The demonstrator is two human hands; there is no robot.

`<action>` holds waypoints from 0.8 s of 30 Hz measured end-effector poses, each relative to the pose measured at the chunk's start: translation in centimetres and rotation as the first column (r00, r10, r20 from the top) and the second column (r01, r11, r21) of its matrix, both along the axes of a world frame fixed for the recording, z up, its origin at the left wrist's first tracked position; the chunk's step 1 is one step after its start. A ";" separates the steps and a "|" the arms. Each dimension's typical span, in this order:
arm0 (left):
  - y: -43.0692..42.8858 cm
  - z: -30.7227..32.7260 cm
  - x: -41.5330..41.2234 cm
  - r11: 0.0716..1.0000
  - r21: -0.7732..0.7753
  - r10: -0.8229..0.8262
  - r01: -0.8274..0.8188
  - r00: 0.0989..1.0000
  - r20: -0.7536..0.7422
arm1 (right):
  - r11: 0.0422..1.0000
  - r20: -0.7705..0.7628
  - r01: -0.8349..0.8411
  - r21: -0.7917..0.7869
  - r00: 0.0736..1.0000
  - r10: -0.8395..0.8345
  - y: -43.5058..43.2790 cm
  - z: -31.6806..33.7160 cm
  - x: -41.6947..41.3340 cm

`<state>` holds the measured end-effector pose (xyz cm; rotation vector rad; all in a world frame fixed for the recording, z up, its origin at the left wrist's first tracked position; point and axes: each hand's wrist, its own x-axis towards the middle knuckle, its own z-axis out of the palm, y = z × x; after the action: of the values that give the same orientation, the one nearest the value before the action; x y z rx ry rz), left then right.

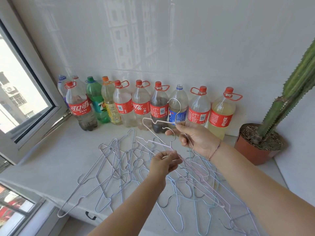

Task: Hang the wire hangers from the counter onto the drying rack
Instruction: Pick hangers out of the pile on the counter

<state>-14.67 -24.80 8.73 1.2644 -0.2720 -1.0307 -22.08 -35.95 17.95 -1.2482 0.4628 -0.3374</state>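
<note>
The lower hanger (171,145) is pinched by the left hand (163,161), the upper hanger (180,106) gripped hook-up by the right hand (194,138).

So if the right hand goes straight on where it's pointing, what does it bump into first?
Probably the dark cola bottle in the row by the wall. The right hand, holding a wire hanger, points toward it. Nothing seems to lie between, though depth is unclear.
</note>
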 end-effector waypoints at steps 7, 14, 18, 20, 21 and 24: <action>1.4 0.0 0.6 0.995 0.055 -0.090 0.086 0.993 0.082 | 0.999 0.026 -0.025 0.023 0.999 0.024 1.3 0.2 1.8; 4.1 0.4 3.1 0.998 0.033 -0.048 0.044 0.990 0.136 | 1.000 0.030 0.020 -0.002 0.999 -0.020 2.6 -0.4 4.0; 6.7 0.7 4.9 0.998 0.053 0.033 -0.042 0.988 0.154 | 0.993 -0.037 0.106 -0.050 0.993 -0.108 3.8 -1.7 4.9; 8.2 0.7 5.3 0.993 0.061 0.087 -0.097 0.983 0.160 | 0.993 -0.058 0.107 -0.040 0.992 -0.109 4.5 -2.5 5.2; 9.0 0.7 5.3 0.990 0.064 0.113 -0.125 0.980 0.164 | 0.995 -0.063 0.092 -0.031 0.994 -0.094 5.0 -2.8 5.3; 11.5 1.0 5.1 0.970 0.061 0.222 -0.235 0.960 0.170 | 0.999 -0.072 0.030 -0.019 0.997 -0.031 6.4 -3.4 5.4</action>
<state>-9.52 -13.27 9.74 1.4203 -0.2038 -0.7479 -16.66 -29.57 14.51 -1.2751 0.5427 -0.3237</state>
